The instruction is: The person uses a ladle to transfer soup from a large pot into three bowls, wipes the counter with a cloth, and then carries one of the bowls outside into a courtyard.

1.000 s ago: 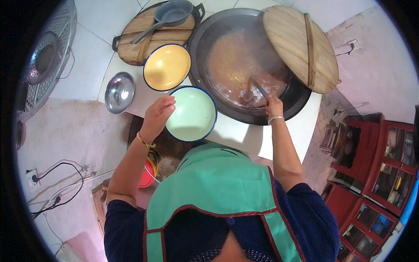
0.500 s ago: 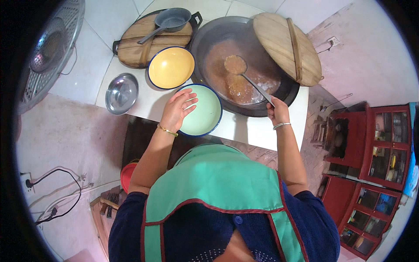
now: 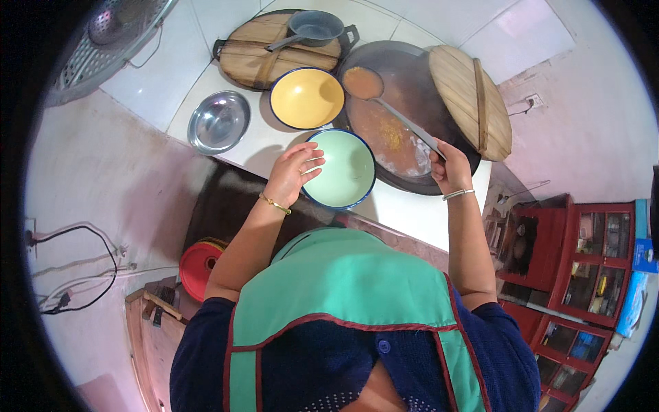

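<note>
Head view: person at white table point(image 3: 412, 209).
Left hand point(image 3: 294, 175): fingers curled on green bowl point(image 3: 341, 169) rim.
Right hand point(image 3: 449, 168): fist closed around ladle point(image 3: 384, 99) handle, its cup full, over wok point(image 3: 412, 123).

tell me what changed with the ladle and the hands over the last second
The right hand has lifted the ladle out of the broth in the big wok; its filled cup now hangs toward the wok's left rim. The left hand stays on the green bowl. The yellow bowl and wooden lid have not moved.
</note>
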Tool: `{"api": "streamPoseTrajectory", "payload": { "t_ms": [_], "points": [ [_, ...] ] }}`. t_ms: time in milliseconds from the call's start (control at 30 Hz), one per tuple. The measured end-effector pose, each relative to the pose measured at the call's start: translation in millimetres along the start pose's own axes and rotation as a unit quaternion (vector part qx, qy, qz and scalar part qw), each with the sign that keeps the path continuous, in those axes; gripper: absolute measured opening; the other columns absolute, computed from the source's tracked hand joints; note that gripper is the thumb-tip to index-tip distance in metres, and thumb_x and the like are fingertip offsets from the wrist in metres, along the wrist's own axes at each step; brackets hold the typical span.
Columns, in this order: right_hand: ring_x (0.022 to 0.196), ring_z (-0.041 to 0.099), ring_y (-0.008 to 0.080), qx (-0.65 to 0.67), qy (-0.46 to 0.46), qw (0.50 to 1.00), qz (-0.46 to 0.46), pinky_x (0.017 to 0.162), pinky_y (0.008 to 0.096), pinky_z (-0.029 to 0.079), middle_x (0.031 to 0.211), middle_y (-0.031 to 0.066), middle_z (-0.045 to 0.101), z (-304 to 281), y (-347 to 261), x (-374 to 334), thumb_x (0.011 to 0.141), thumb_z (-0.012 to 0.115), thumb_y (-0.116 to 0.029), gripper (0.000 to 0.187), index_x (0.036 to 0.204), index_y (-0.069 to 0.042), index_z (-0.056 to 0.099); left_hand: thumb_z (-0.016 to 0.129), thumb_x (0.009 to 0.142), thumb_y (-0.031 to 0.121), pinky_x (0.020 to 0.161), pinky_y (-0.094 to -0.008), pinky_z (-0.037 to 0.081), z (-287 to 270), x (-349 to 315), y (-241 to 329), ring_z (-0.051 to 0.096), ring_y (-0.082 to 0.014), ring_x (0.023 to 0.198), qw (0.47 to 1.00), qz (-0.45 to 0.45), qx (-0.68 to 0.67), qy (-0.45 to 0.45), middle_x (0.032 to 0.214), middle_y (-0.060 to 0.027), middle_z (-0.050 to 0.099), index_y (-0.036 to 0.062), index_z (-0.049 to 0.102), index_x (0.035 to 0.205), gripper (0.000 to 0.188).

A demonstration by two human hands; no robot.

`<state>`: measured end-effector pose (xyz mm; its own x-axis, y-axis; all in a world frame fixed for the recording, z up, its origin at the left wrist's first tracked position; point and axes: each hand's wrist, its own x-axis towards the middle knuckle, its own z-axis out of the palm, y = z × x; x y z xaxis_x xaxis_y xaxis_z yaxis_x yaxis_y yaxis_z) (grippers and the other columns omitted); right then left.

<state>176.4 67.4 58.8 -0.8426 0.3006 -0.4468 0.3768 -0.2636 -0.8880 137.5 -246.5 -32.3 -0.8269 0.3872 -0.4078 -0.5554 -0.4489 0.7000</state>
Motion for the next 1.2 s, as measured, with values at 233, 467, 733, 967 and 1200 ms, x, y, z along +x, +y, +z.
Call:
{"api": "streamPoseTrajectory", "payload": {
  "t_ms": [233,467,733,967,1200],
  "points": [
    [0.045,0.038,0.0070,-0.136,0.002,0.988,-0.076,0.039,0.0213,0.028,0.062,0.0003,0.048,54.4,17.0,9.1,0.088,0.045,-0.014,0.027,0.102,0.000,0.061,0.051,0.089,0.018,0.080,-0.0309,0.047,-11.1,-16.0,3.8,0.058,-0.0183,0.095,1.000,0.012,-0.001,0.013,0.101,-0.0085,0.059,0.0030,0.050,0.113,0.028],
    [0.074,0.060,0.0272,-0.445,0.030,0.800,-0.401,0.066,0.0330,0.048,0.088,0.0169,0.061,47.2,43.1,1.0,0.087,0.052,-0.011,0.030,0.116,-0.004,0.055,0.051,0.089,0.018,0.081,-0.0313,0.047,-4.7,-12.4,0.8,0.058,-0.0190,0.095,0.999,0.000,0.016,0.031,0.103,-0.0095,0.058,0.0022,0.050,0.114,0.029],
    [0.075,0.062,0.0353,-0.582,0.193,0.710,-0.346,0.064,0.0407,0.050,0.088,0.0208,0.063,-61.5,73.1,32.7,0.086,0.052,-0.013,0.032,0.117,-0.007,0.053,0.051,0.090,0.017,0.082,-0.0307,0.047,28.5,8.4,-11.2,0.058,-0.0186,0.096,0.998,-0.024,0.051,0.020,0.103,-0.0096,0.058,0.0026,0.050,0.113,0.027],
    [0.079,0.061,0.0377,-0.614,0.210,0.741,-0.172,0.070,0.0452,0.049,0.091,0.0223,0.063,-117.6,136.0,92.3,0.086,0.047,-0.019,0.032,0.115,-0.007,0.055,0.046,0.092,0.016,0.085,-0.0324,0.046,50.5,22.4,-21.7,0.057,-0.0189,0.098,0.993,-0.061,0.092,0.035,0.105,-0.0092,0.058,0.0037,0.049,0.115,0.026],
    [0.047,0.044,0.0102,-0.040,0.150,0.987,0.026,0.040,0.0259,0.035,0.063,0.0027,0.053,-99.5,165.4,149.5,0.089,0.049,-0.018,0.028,0.111,-0.003,0.058,0.048,0.091,0.016,0.083,-0.0317,0.046,57.5,20.3,-17.5,0.057,-0.0191,0.097,0.991,-0.068,0.098,0.068,0.104,-0.0085,0.058,0.0032,0.050,0.113,0.026]
  ]
}}
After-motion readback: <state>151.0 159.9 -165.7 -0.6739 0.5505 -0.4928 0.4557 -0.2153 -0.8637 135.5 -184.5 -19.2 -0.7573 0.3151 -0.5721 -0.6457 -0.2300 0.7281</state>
